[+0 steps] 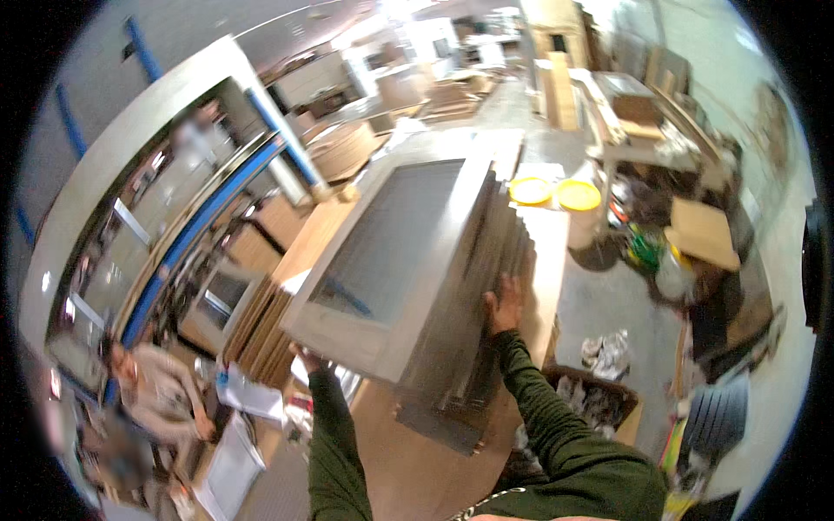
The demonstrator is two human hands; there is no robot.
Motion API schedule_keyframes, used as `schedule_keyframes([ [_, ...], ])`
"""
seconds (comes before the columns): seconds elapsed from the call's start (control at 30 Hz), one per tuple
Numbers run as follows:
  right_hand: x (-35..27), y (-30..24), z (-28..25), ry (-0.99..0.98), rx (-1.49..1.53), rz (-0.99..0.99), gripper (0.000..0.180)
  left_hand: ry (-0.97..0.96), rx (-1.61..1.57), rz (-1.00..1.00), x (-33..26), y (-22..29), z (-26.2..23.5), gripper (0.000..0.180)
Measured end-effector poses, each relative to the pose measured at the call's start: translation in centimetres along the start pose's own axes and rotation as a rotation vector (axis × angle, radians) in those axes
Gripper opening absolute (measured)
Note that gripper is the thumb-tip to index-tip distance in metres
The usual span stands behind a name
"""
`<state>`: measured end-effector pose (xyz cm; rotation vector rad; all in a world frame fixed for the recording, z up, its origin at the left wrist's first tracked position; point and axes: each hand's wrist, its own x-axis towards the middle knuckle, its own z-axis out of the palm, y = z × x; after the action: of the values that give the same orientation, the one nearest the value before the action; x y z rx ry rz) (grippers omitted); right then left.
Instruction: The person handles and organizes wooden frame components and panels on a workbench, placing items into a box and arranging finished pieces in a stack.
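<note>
A tall stack of framed panels (465, 321) stands on a brown table board (391, 464) in front of me. Its top framed panel (352, 334) has a pale grey frame around a darker grey inset. At that panel's near left corner is my left hand (306, 357), closed on the edge, its fingers partly hidden beneath. My right hand (506, 306) presses against the right side of the stack, fingers extended and thumb apart. The panel edges below look uneven and somewhat blurred.
Yellow round lids (578, 194) lie beyond the stack on the right. A carton (630, 408) of crumpled wrapping stands beside my right arm. At left, a seated person (165, 391) is near more stacked panels (261, 334) and a large white-framed opening (52, 260).
</note>
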<state>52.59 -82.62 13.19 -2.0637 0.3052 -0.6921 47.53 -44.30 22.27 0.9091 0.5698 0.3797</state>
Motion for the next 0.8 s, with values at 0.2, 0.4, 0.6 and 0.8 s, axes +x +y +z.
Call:
schedule_keyframes([
  [0.2,-3.3,1.6,1.7,0.021,0.362,-0.058,0.066,-0.287,-0.321,0.33,5.1,-3.0,-2.0,0.082],
  [0.4,-4.9,0.4,2.1,-0.001,0.379,-0.079,0.066,-0.228,-0.344,0.348,-5.1,-3.2,1.0,0.077],
  [0.6,-2.3,4.4,3.8,-0.017,0.799,-0.018,0.064,-0.184,-0.417,0.323,-3.6,-4.6,3.9,0.073],
  [0.8,-5.0,-1.2,1.7,-0.102,1.141,0.227,0.059,-0.25,-0.419,0.312,0.6,-5.4,1.2,0.075],
])
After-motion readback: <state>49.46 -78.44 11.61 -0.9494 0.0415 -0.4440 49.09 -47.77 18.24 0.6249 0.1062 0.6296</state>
